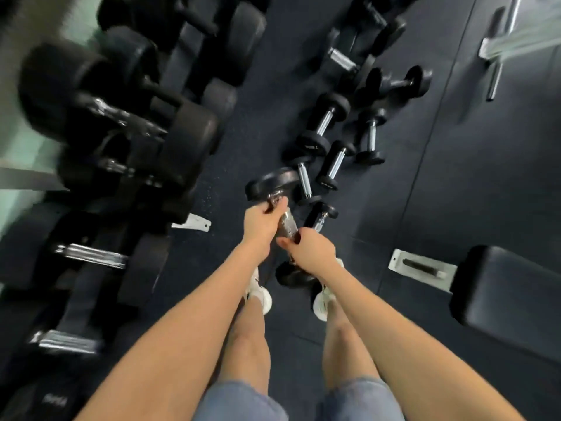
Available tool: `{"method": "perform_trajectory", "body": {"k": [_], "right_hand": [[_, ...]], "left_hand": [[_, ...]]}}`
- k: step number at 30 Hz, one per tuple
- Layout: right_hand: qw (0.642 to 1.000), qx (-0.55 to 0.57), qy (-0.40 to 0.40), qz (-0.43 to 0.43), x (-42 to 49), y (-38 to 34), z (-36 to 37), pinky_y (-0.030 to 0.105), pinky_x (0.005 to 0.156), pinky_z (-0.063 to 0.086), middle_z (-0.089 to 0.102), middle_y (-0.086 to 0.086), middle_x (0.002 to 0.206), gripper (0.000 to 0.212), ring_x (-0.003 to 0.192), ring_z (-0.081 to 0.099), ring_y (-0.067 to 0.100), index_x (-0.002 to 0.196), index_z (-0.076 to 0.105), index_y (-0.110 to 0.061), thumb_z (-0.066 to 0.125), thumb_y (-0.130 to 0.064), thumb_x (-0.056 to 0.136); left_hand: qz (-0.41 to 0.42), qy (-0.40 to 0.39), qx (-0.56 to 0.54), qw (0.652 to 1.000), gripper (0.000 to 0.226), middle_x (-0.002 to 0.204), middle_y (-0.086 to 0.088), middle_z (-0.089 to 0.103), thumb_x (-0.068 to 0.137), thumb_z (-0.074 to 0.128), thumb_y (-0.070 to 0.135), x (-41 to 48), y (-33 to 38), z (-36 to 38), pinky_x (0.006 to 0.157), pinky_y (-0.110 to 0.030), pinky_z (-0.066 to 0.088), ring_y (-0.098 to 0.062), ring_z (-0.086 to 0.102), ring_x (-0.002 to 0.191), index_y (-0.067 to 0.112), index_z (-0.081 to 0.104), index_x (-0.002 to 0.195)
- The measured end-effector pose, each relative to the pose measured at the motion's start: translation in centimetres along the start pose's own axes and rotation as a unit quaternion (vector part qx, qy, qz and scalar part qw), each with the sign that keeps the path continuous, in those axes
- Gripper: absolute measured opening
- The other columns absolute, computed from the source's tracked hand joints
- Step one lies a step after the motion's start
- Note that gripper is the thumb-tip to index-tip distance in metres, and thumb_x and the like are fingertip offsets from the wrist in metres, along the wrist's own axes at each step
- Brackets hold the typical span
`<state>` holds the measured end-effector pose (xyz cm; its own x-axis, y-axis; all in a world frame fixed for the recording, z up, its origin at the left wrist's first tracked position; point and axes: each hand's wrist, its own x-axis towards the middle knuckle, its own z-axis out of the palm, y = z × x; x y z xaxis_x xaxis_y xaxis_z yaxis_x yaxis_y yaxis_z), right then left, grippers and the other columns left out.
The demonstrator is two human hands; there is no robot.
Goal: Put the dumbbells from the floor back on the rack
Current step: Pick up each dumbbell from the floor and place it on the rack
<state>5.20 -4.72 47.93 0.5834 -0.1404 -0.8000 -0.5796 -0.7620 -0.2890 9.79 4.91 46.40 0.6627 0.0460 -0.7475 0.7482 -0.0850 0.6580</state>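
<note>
While left hand (pixel 263 221) and right hand (pixel 314 249) are curling round one dumbbell (pixel 287 224), several floor dumbbells (pixel 325 121) are awaiting the rack (pixel 74 299).

- A black dumbbell (pixel 273 185) is gripped by its chrome handle (pixel 287 224), the left hand (pixel 261 223) near the upper head, the right hand (pixel 314 250) lower.
- Smaller dumbbells (pixel 326 123) are scattered on the dark floor (pixel 455 192) beyond.
- A loaded rack (pixel 76 299) is seen at left, blurred.

Dark floor (pixel 455 183) strewn with small dumbbells (pixel 333 163), beside a loaded rack (pixel 194 222)
</note>
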Motion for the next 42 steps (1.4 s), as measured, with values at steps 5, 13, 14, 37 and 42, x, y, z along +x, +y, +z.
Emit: {"method": "perform_trajectory", "body": {"k": [5,13,14,37,42], "right_hand": [[0.998,0.0,0.042,-0.047,-8.0,-6.4,-7.5,0.033,0.069,0.049,0.067,0.005,0.077,0.05,0.078,0.068,0.026,0.084,0.067,-0.008,0.052,-0.056,0.086],[0.986,-0.031,0.067,-0.146,-13.1,-15.9,-12.7,0.031,0.062,0.044,0.068,0.004,0.078,0.053,0.072,0.065,0.022,0.088,0.067,-0.006,0.055,-0.058,0.084],[0.984,-0.043,0.065,-0.163,-13.3,-17.2,-13.0,0.031,0.063,0.046,0.071,0.004,0.081,0.053,0.075,0.067,0.023,0.089,0.067,-0.007,0.055,-0.058,0.083],[0.919,-0.192,-0.088,-0.334,-18.3,-48.0,11.2,0.029,0.058,0.041,0.06,-0.004,0.07,0.044,0.067,0.06,0.018,0.086,0.061,-0.015,0.058,-0.058,0.081],[0.905,-0.235,-0.127,-0.331,-19.9,-51.4,18.7,0.027,0.056,0.041,0.06,-0.005,0.069,0.037,0.062,0.057,0.016,0.078,0.054,-0.017,0.056,-0.054,0.086]], "left_hand": [[0.058,-0.005,-0.04,0.998,0.018,0.08,-0.006,0.069,0.086,0.066,0.025,-6.9,10.4,-2.9,0.086,-0.037,0.054,-0.022,0.066,0.086,0.017,0.066,0.07],[0.105,0.042,-0.097,0.989,0.023,0.082,-0.011,0.068,0.081,0.071,0.027,-11.6,19.4,-9.9,0.09,-0.054,0.053,-0.024,0.064,0.084,0.012,0.066,0.065],[0.111,0.06,-0.099,0.987,0.023,0.082,-0.011,0.068,0.081,0.071,0.028,-11.9,20.1,-11.1,0.089,-0.053,0.053,-0.023,0.063,0.083,0.011,0.065,0.066],[0.08,0.319,-0.204,0.922,0.018,0.086,-0.005,0.064,0.09,0.06,0.019,-16.6,14.9,-48.8,0.076,-0.032,0.049,-0.021,0.06,0.087,0.004,0.067,0.098],[0.037,0.357,-0.268,0.894,0.011,0.085,-0.002,0.065,0.089,0.062,0.017,-17.2,10.1,-55.5,0.075,-0.03,0.048,-0.021,0.06,0.089,0.01,0.066,0.096]]}}
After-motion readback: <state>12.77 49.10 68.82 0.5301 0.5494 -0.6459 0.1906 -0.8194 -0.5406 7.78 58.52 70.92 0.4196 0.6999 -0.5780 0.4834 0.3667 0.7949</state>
